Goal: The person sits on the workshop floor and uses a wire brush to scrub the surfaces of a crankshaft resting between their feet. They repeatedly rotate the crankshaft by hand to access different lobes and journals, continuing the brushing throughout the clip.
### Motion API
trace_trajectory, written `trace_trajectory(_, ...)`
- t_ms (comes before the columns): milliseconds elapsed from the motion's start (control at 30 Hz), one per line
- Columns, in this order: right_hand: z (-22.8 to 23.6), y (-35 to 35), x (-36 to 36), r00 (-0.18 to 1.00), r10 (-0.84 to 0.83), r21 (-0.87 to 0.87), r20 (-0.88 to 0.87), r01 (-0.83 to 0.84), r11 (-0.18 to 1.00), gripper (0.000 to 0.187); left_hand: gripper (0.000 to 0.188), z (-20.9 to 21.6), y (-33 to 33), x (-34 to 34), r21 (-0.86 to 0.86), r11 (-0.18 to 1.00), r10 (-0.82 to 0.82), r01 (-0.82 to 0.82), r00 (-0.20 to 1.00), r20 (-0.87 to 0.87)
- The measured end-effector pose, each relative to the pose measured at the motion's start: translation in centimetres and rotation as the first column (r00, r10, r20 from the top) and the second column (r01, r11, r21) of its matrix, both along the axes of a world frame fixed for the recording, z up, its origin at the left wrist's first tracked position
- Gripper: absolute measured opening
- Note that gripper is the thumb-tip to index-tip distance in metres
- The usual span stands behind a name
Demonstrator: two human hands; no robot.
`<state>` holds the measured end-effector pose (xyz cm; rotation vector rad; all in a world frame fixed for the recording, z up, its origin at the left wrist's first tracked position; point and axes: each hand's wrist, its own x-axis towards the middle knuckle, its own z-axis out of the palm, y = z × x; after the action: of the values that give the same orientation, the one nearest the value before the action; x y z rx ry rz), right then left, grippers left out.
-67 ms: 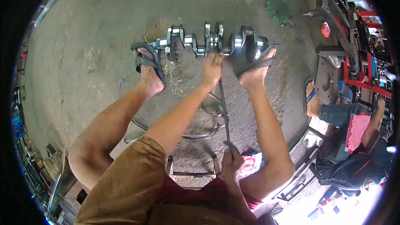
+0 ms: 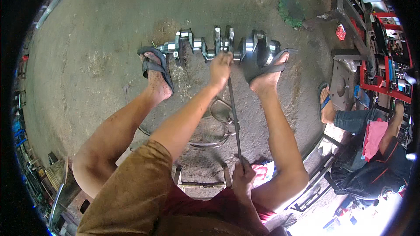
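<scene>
A steel crankshaft (image 2: 197, 43) with shiny journals and counterweights lies crosswise on the floor, with my sandalled feet at its two ends. From its middle a long, narrow dark strip (image 2: 235, 120) stretches taut toward my lap. My left hand (image 2: 221, 68) is closed at the strip's upper end, right against the middle of the crankshaft; its fingers partly hide what they grip. Near my lap, my right hand (image 2: 243, 178) is wrapped round the strip's lower end. Whether the strip loops round a journal is hidden.
A thin looped cable or hose (image 2: 210, 143) lies on the floor between my legs, near a low metal frame (image 2: 203, 184). To the right another person's foot (image 2: 326, 105) rests beside a metal plate (image 2: 343, 83). Red racks (image 2: 385, 88) stand beyond. A green ring-shaped thing (image 2: 291, 12) lies far right.
My right hand has drawn slightly back toward my lap with the strip's lower end. My left hand has shifted slightly forward and left, and the crankshaft stays in place.
</scene>
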<state>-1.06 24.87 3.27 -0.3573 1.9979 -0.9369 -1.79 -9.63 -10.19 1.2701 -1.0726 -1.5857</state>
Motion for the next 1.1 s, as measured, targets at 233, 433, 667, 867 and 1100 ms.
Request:
trace_trajectory(233, 1.6, -17.7, -3.6, 0.994, 0.103, -0.096, -0.038, -0.106, 0.990, 0.051, 0.026, 18.6, -2.3, 1.5, -0.068, 0.994, -0.098, 0.085, 0.973, -0.210)
trace_trajectory(433, -3.7, -31.1, -13.8, 0.517, -0.016, -0.356, 0.856, 0.611, 0.707, 0.082, 0.029, 21.5, 14.1, 2.8, -0.062, 0.974, -0.200, 0.216, 0.959, 0.200)
trace_trajectory(667, -2.0, -27.3, -9.5, 0.599, -0.115, -0.345, 0.793, 0.596, 0.725, 0.066, 0.033, 14.9, 12.6, 1.8, -0.007, 0.987, -0.149, 0.159, 0.937, 0.316)
trace_trajectory(867, -3.7, -13.7, -2.8, 0.923, -0.172, -0.191, 0.344, 0.248, 0.950, 0.029, 0.032, 10.1, 9.5, 0.1, -0.012, 0.995, -0.092, 0.102, 0.939, 0.331)
trace_trajectory(1100, -2.1, -4.9, -0.5, 0.945, -0.231, 0.021, 0.233, 0.232, 0.972, 0.018, 0.027, 1.3, 5.7, -2.0, -0.162, 0.986, 0.020, 0.032, 0.951, 0.309)
